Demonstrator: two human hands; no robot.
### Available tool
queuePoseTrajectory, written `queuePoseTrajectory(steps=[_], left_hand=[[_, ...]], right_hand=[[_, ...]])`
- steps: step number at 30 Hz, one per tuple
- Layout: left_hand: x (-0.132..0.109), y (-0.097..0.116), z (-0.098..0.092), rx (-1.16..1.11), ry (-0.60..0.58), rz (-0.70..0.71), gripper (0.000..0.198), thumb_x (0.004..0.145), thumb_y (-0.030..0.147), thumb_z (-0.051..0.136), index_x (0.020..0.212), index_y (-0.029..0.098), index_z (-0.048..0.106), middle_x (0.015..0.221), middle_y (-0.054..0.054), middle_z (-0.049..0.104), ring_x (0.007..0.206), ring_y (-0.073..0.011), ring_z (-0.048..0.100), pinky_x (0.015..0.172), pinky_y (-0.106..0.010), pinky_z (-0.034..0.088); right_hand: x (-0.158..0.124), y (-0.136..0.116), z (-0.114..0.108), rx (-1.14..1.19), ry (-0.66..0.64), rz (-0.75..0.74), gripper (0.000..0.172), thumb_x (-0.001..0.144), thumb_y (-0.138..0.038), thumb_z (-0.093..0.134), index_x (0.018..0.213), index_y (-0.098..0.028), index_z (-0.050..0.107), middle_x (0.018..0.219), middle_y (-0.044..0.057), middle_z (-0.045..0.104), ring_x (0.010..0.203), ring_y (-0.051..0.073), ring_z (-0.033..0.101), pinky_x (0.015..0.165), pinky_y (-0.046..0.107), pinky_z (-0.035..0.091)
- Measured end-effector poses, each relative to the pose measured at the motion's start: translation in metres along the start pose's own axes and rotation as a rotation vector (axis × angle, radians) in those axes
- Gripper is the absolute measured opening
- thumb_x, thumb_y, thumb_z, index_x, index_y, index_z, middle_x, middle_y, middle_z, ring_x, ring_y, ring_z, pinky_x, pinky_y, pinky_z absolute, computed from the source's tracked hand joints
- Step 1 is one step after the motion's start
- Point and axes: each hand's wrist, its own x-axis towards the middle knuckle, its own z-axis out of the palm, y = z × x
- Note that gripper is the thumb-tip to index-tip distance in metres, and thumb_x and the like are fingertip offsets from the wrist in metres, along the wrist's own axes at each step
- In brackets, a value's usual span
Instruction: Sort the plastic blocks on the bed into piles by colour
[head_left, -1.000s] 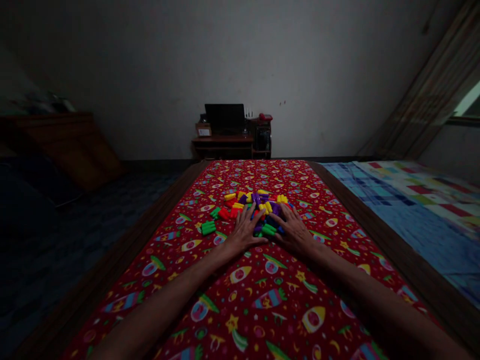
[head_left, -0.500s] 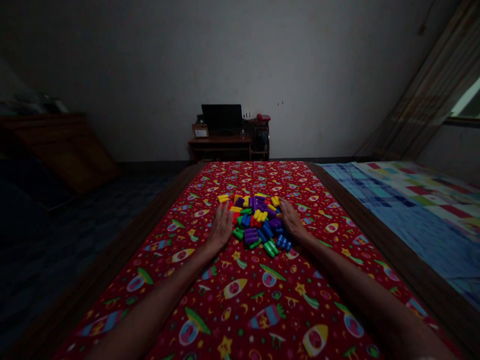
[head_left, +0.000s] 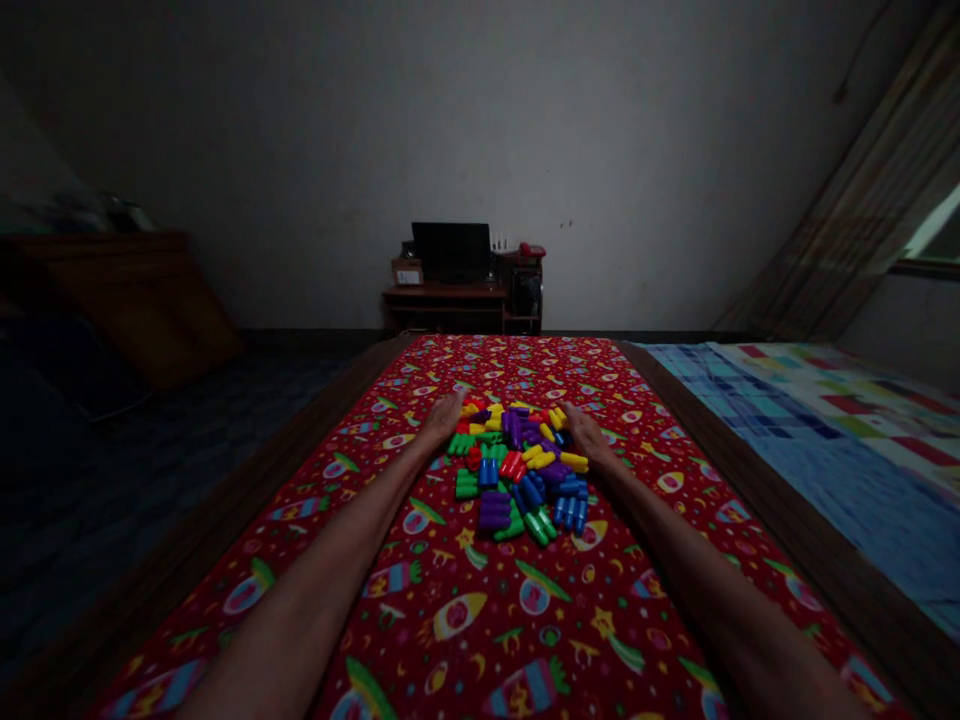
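Note:
A pile of plastic toy pieces in red, yellow, green, blue and purple lies on the red patterned cloth (head_left: pixel 465 615). Most look like short tubes joined side by side, such as the purple piece (head_left: pixel 494 511) and the blue piece (head_left: pixel 571 514) at the near edge. At the pile's far left is my left hand (head_left: pixel 445 414), fingers stretched forward along its side. My right hand (head_left: pixel 585 436) lies on the opposite side, open, its fingers close to a yellow piece (head_left: pixel 557 418). Neither hand encloses a piece; exact contact is hard to see.
Beyond the cloth, a desk (head_left: pixel 442 297) with a dark monitor (head_left: pixel 451 251) stands against the wall. To the right lies a bed-like surface with a blue checked sheet (head_left: pixel 780 430). A wooden cabinet (head_left: pixel 142 310) is at the left.
My left hand has slid forward along the pile's left side. The pieces are more spread out toward me. My right hand stays beside the pile, and the view has shifted slightly.

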Motion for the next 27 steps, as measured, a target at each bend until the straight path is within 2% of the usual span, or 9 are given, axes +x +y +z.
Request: queuePoseTrajectory(steps=[4, 7, 10, 14, 17, 19, 22, 24, 27], left_hand=[[0.006, 0.024, 0.03, -0.031, -0.152, 0.117, 0.047, 0.093, 0.036, 0.029, 0.11, 0.017, 0.068, 0.123, -0.01, 0.065, 0.124, -0.023, 0.054, 0.107, -0.039, 0.04], [-0.002, 0.041, 0.037, -0.056, -0.243, 0.197, 0.043, 0.091, 0.038, 0.034, 0.108, 0.02, 0.07, 0.128, -0.008, 0.063, 0.124, -0.0213, 0.054, 0.108, -0.035, 0.04], [-0.018, 0.05, 0.03, -0.086, -0.311, 0.258, 0.049, 0.093, 0.043, 0.031, 0.116, 0.019, 0.066, 0.129, -0.009, 0.062, 0.123, -0.0213, 0.055, 0.109, -0.036, 0.039], [-0.043, 0.063, 0.01, -0.091, -0.365, 0.37, 0.058, 0.096, 0.049, 0.022, 0.128, 0.019, 0.059, 0.136, -0.008, 0.058, 0.129, -0.0233, 0.05, 0.111, -0.041, 0.036], [-0.069, 0.089, -0.004, 0.073, -0.315, 0.475, 0.052, 0.098, 0.044, 0.024, 0.134, 0.022, 0.053, 0.144, -0.006, 0.05, 0.136, -0.024, 0.04, 0.115, -0.048, 0.027], [-0.093, 0.114, -0.005, 0.219, -0.289, 0.592, 0.046, 0.098, 0.04, 0.029, 0.136, 0.024, 0.05, 0.147, -0.005, 0.047, 0.141, -0.0258, 0.032, 0.116, -0.055, 0.019], [-0.133, 0.152, 0.011, 0.325, -0.364, 0.884, 0.044, 0.096, 0.04, 0.04, 0.137, 0.028, 0.048, 0.147, -0.002, 0.047, 0.141, -0.0237, 0.03, 0.117, -0.051, 0.019], [-0.153, 0.167, 0.029, 0.374, -0.399, 1.036, 0.041, 0.095, 0.042, 0.045, 0.132, 0.028, 0.053, 0.144, -0.001, 0.05, 0.139, -0.0232, 0.034, 0.117, -0.048, 0.02], [-0.157, 0.169, 0.05, 0.478, -0.348, 1.067, 0.033, 0.095, 0.035, 0.046, 0.122, 0.022, 0.06, 0.135, -0.004, 0.057, 0.134, -0.0242, 0.041, 0.118, -0.048, 0.019]], right_hand=[[0.006, -0.006, 0.009, 0.062, -0.051, -0.033, 0.075, 0.086, -0.073, 0.022, 0.119, -0.02, 0.064, 0.127, 0.011, 0.062, 0.125, 0.025, 0.051, 0.107, 0.043, 0.037], [0.004, -0.008, 0.003, 0.083, -0.095, -0.054, 0.07, 0.088, -0.069, 0.025, 0.118, -0.021, 0.065, 0.128, 0.01, 0.062, 0.126, 0.025, 0.05, 0.109, 0.044, 0.034], [-0.004, -0.009, -0.007, 0.092, -0.178, -0.074, 0.066, 0.085, -0.068, 0.035, 0.121, -0.02, 0.064, 0.126, 0.008, 0.064, 0.122, 0.026, 0.054, 0.107, 0.044, 0.037], [-0.018, -0.01, -0.018, 0.115, -0.292, -0.085, 0.064, 0.082, -0.06, 0.05, 0.128, -0.018, 0.06, 0.126, 0.01, 0.064, 0.114, 0.027, 0.059, 0.096, 0.042, 0.047], [-0.028, -0.007, -0.025, 0.084, -0.21, -0.097, 0.057, 0.084, -0.051, 0.051, 0.129, -0.016, 0.059, 0.121, 0.01, 0.066, 0.107, 0.026, 0.061, 0.09, 0.039, 0.05], [-0.033, -0.004, -0.028, 0.003, -0.131, -0.093, 0.052, 0.083, -0.042, 0.053, 0.128, -0.015, 0.06, 0.114, 0.01, 0.068, 0.1, 0.024, 0.062, 0.087, 0.038, 0.05], [-0.039, -0.003, -0.031, -0.144, -0.086, -0.096, 0.052, 0.078, -0.03, 0.059, 0.127, -0.015, 0.06, 0.104, 0.009, 0.07, 0.09, 0.022, 0.063, 0.081, 0.035, 0.05], [-0.042, -0.005, -0.033, -0.194, -0.104, -0.112, 0.053, 0.075, -0.025, 0.06, 0.126, -0.014, 0.061, 0.096, 0.008, 0.071, 0.083, 0.021, 0.062, 0.076, 0.032, 0.05], [-0.047, -0.011, -0.037, -0.179, -0.096, -0.1, 0.051, 0.075, -0.027, 0.057, 0.123, -0.012, 0.062, 0.085, 0.006, 0.069, 0.074, 0.018, 0.06, 0.068, 0.028, 0.049]])
